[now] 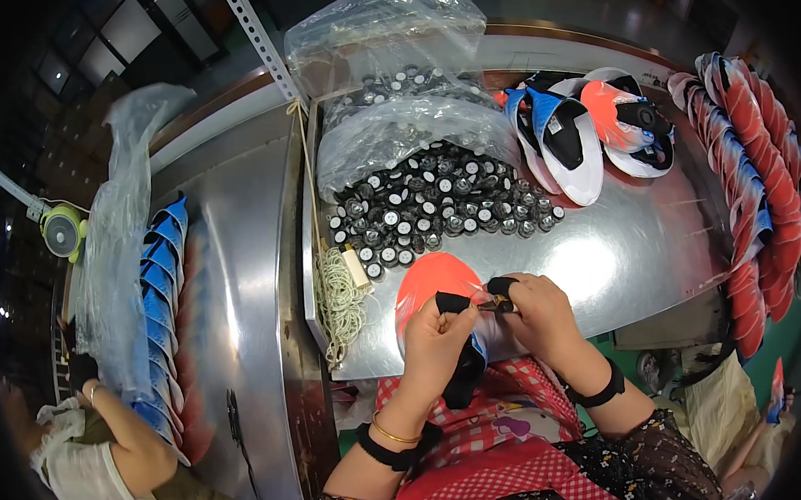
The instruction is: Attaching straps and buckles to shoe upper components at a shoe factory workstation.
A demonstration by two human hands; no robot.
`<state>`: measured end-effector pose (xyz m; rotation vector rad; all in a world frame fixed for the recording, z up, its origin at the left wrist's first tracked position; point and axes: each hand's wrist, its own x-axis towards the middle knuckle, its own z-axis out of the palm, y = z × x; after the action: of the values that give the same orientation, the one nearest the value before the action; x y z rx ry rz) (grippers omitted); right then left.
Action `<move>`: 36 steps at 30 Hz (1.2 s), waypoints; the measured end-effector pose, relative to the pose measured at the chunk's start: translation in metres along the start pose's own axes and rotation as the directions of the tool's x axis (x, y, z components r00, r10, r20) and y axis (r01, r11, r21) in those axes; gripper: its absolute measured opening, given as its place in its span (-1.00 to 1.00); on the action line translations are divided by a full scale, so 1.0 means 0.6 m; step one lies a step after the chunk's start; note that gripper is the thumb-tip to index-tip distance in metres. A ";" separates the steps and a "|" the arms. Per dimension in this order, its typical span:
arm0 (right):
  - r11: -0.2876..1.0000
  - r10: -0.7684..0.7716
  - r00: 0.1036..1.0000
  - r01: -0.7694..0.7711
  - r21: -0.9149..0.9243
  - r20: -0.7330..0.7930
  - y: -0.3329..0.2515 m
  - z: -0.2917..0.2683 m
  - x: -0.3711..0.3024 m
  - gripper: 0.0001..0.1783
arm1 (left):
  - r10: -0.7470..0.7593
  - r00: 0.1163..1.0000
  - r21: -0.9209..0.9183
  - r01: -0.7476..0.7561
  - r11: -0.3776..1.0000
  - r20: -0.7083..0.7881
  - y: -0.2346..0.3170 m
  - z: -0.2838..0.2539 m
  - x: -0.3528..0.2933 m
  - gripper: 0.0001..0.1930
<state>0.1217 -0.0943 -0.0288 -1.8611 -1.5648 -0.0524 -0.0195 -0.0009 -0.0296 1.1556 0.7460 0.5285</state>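
Note:
In front of me, above my lap, is a shoe upper [434, 280], orange-red at its far end, with blue and black showing nearer my body. My left hand [437, 343] is closed on it, thumb and fingers pinched at its edge. My right hand [546, 317], also closed, pinches a small dark part [488, 303] right beside the left fingertips. Black covers wrap some fingers on both hands. The fingers hide much of that part, so its exact kind does not show.
A clear plastic bag [403, 128] spills many round black parts with white discs [416, 199]. Left of the upper lies a coil of pale cord [339, 294]. Assembled shoes [558, 142] and stacked uppers [759, 186] sit right. Another person [112, 455] works at the left table beside blue uppers [160, 299].

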 end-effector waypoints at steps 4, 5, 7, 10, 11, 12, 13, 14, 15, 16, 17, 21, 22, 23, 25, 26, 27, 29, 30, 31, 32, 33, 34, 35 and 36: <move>0.996 0.045 0.993 -0.036 -0.085 0.105 -0.006 -0.009 0.007 -0.71 | 0.050 0.999 0.107 -0.052 0.993 0.021 -0.007 -0.004 0.001 -0.92; 0.995 -0.019 0.992 0.030 -0.091 0.122 -0.004 -0.011 0.010 -0.72 | 0.048 0.999 0.109 -0.050 0.993 0.020 -0.009 -0.005 0.001 -0.92; 0.996 -0.021 0.987 0.033 -0.078 0.159 0.003 -0.015 0.014 -0.75 | 0.049 0.999 0.101 -0.051 0.994 0.023 -0.012 -0.004 0.002 -0.92; 0.991 -0.030 0.978 0.056 -0.119 0.207 0.015 -0.021 0.022 -0.82 | -0.041 0.998 0.099 0.036 0.994 0.041 -0.002 -0.006 0.004 -0.94; 0.982 -0.036 0.975 0.075 -0.171 0.219 0.020 -0.023 0.025 -0.84 | -0.041 0.998 0.099 0.036 0.994 0.042 0.002 -0.007 0.003 -0.94; 0.982 -0.036 0.975 0.074 -0.172 0.218 0.027 -0.022 0.025 -0.84 | -0.052 0.996 0.140 0.041 0.989 0.074 0.006 -0.008 0.003 -0.92; 0.977 -0.076 0.981 0.109 -0.183 0.178 0.037 -0.017 0.025 -0.87 | -0.065 0.992 0.180 0.045 0.983 0.106 0.008 -0.008 0.003 -0.88; 0.970 -0.117 0.983 0.144 -0.196 0.139 0.048 -0.011 0.023 -0.89 | -0.064 0.992 0.181 0.044 0.983 0.107 0.004 -0.007 0.003 -0.88; 0.971 -0.114 0.984 0.140 -0.194 0.138 0.060 -0.001 0.016 -0.89 | -0.036 0.992 0.153 0.018 0.988 0.118 -0.005 -0.009 0.000 -0.86; 0.966 -0.098 0.987 0.126 -0.227 0.130 0.076 0.005 0.014 -0.90 | 0.000 0.991 0.120 -0.016 0.993 0.131 -0.009 -0.008 0.003 -0.85; 0.959 -0.083 0.989 0.112 -0.261 0.121 0.087 0.008 0.015 -0.91 | 0.005 0.991 0.118 -0.021 0.993 0.136 -0.011 -0.008 0.005 -0.85; 0.966 -0.003 0.996 0.025 -0.258 0.086 0.089 0.015 0.016 -0.92 | -0.045 0.993 0.131 0.031 0.991 0.105 -0.015 -0.011 0.000 -0.84; 0.966 -0.009 0.997 0.028 -0.256 0.072 0.088 0.012 0.017 -0.91 | -0.066 0.993 0.139 0.052 0.989 0.102 -0.014 -0.013 0.001 -0.82; 0.967 -0.015 0.998 0.029 -0.254 0.059 0.086 0.009 0.019 -0.90 | -0.063 0.993 0.140 0.048 0.989 0.104 -0.009 -0.014 0.002 -0.82; 0.963 0.005 1.000 0.002 -0.269 0.025 0.077 -0.005 0.018 -0.87 | -0.135 0.984 0.180 0.113 0.977 0.115 0.002 -0.014 -0.001 -0.81; 0.959 0.026 1.000 -0.027 -0.282 -0.010 0.071 -0.013 0.018 -0.84 | -0.134 0.984 0.179 0.112 0.977 0.116 0.006 -0.013 -0.001 -0.81; 0.960 0.023 1.000 -0.025 -0.279 -0.010 0.065 -0.018 0.019 -0.84 | -0.138 0.983 0.144 0.120 0.982 0.124 0.010 -0.013 0.000 -0.80; 0.980 0.044 0.993 -0.064 -0.188 -0.109 0.050 -0.024 0.022 -0.73 | -0.139 0.982 0.110 0.125 0.986 0.128 0.017 -0.013 -0.002 -0.79; 0.979 0.045 0.993 -0.066 -0.191 -0.112 0.044 -0.027 0.024 -0.73 | -0.091 0.985 0.084 0.080 0.993 0.144 0.022 -0.010 -0.002 -0.79; 0.988 0.050 0.989 -0.070 -0.141 -0.136 0.037 -0.027 0.026 -0.71 | -0.043 0.986 0.057 0.034 0.998 0.159 0.027 -0.007 -0.002 -0.78; 0.993 0.056 0.985 -0.071 -0.089 -0.160 0.030 -0.027 0.029 -0.69 | -0.041 0.986 0.058 0.032 0.998 0.161 0.033 -0.004 -0.003 -0.78; 0.993 0.057 0.985 -0.072 -0.090 -0.162 0.021 -0.028 0.032 -0.69 | 0.016 0.985 0.070 -0.028 0.997 0.172 0.040 -0.001 -0.004 -0.78; 0.996 0.046 0.988 -0.057 -0.068 -0.149 0.011 -0.029 0.035 -0.69 | 0.073 0.980 0.080 -0.089 0.993 0.183 0.046 0.001 -0.006 -0.78; 0.998 0.035 0.990 -0.041 -0.045 -0.136 0.002 -0.030 0.039 -0.69 | 0.074 0.980 0.081 -0.090 0.993 0.184 0.052 0.003 -0.008 -0.78; 0.999 0.024 0.990 -0.029 -0.030 -0.137 -0.006 -0.030 0.041 -0.68 | 0.081 0.977 0.098 -0.102 0.990 0.195 0.058 0.004 -0.009 -0.78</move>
<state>0.1323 -0.0823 -0.0026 -1.8614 -1.4529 -0.1900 -0.0212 0.0051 0.0050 1.3255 0.5632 0.4513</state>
